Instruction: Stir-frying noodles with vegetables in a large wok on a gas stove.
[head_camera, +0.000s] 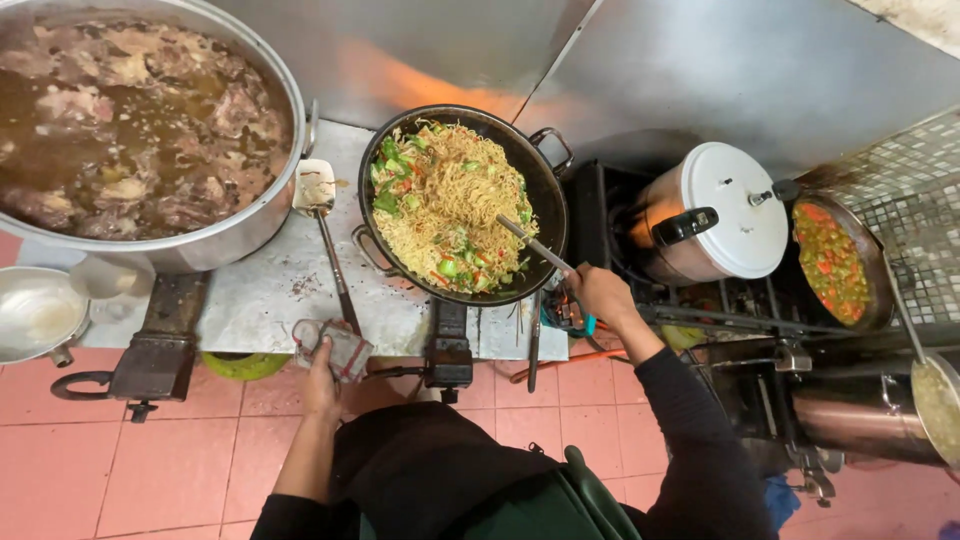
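Observation:
A black wok (545, 190) full of yellow noodles (450, 205) with green and red vegetable pieces sits on a burner. My right hand (600, 295) grips a metal utensil (530, 245) whose tip is dug into the noodles. My left hand (325, 375) holds a folded cloth (345, 345) at the front edge of the metal counter (260, 295), close to the wok's near handle. A flat metal spatula (320, 205) lies on the counter between the wok and a huge pot.
A huge steel pot (225, 240) of brown broth with meat stands at left, a small metal bowl (35, 315) beside it. At right are a pressure cooker (730, 210), a pan of chopped vegetables (830, 262) and another pot (935, 405). Pink floor tiles (120, 460) lie below.

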